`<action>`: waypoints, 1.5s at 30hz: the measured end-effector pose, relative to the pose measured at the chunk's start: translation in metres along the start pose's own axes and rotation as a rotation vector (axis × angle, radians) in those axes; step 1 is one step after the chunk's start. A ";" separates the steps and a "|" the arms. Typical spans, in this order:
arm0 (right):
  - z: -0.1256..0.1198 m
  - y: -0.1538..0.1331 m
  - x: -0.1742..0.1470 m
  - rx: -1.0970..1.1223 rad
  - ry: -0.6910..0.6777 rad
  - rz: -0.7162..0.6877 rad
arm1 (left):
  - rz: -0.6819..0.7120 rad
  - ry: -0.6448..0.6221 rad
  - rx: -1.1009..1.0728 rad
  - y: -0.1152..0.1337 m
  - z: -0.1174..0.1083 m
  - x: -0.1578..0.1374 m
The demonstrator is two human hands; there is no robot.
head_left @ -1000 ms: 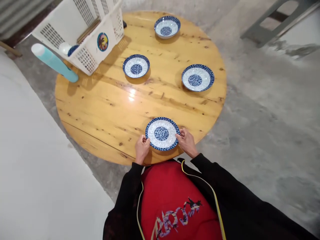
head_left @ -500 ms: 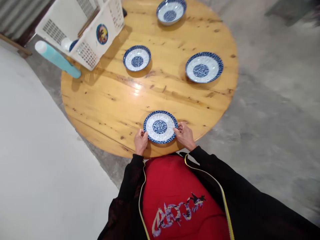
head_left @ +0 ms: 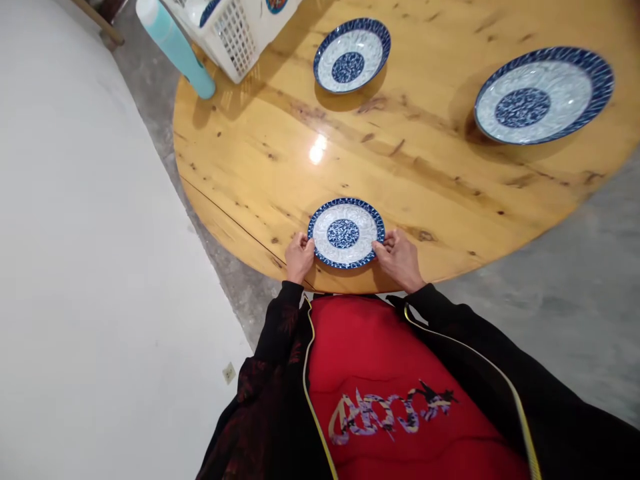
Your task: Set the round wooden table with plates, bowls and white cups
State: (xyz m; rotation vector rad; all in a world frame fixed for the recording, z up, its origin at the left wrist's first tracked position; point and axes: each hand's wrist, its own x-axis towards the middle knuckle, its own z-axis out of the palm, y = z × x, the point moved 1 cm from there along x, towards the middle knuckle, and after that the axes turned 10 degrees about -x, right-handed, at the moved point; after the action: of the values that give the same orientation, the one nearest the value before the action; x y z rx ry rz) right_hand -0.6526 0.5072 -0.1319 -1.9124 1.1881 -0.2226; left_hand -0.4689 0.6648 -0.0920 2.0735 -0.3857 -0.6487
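A blue and white patterned plate point(head_left: 345, 233) is at the near edge of the round wooden table point(head_left: 260, 193), close in front of my body. My left hand point(head_left: 300, 257) pinches its left rim, and my right hand point(head_left: 399, 259) grips its right rim with the thumb on top. The fingers beneath the rim are hidden. Farther back, a matching smaller dish point(head_left: 353, 57) rests on the table. To the right stands a larger blue-rimmed dish point(head_left: 540, 97).
At the back left, a white perforated basket point(head_left: 235, 40) holds a blue and white item. Beside it, a light blue bottle point(head_left: 175, 50) stands near the table's edge. A white wall point(head_left: 110, 267) runs along the left.
The camera view has shifted, so the table looks larger and the farthest dish has left the frame. Both hands keep their hold on the plate at the table's near edge.
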 end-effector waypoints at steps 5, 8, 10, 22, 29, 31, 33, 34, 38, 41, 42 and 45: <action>0.004 0.004 0.006 0.066 -0.015 -0.002 | 0.017 0.007 0.028 0.001 0.001 0.009; 0.005 0.004 0.009 0.058 -0.019 -0.010 | 0.027 0.006 0.052 0.003 0.000 0.014; 0.005 0.003 0.010 0.048 -0.018 -0.015 | 0.035 0.009 0.062 0.004 0.000 0.014; 0.004 -0.007 0.023 0.000 -0.037 -0.034 | 0.065 0.052 0.098 0.013 -0.001 0.017; -0.003 -0.032 0.033 -0.144 -0.055 -0.038 | 0.031 0.075 0.094 0.015 -0.008 0.028; -0.003 -0.033 0.036 -0.149 -0.056 -0.048 | 0.047 0.051 0.085 0.011 -0.009 0.032; -0.003 -0.034 0.036 -0.142 -0.052 -0.063 | 0.062 0.037 0.083 0.009 -0.009 0.034; -0.003 -0.033 0.036 -0.137 -0.050 -0.065 | 0.062 0.034 0.082 0.007 -0.009 0.035; -0.005 -0.034 0.038 -0.092 -0.063 -0.039 | -0.007 0.012 0.045 0.002 -0.007 0.037; -0.015 -0.031 0.037 0.011 -0.095 -0.010 | -0.079 0.022 0.025 0.004 -0.008 0.035; -0.021 -0.029 0.035 0.055 -0.102 0.008 | -0.094 0.033 0.030 0.005 -0.009 0.033; -0.041 -0.014 0.030 0.154 -0.063 0.103 | -0.122 0.061 0.026 0.009 -0.016 0.024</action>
State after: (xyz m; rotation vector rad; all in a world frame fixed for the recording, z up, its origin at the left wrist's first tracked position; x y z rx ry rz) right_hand -0.6493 0.4622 -0.1038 -1.7081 1.1888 -0.1914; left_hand -0.4401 0.6593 -0.0846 2.1490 -0.2361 -0.6535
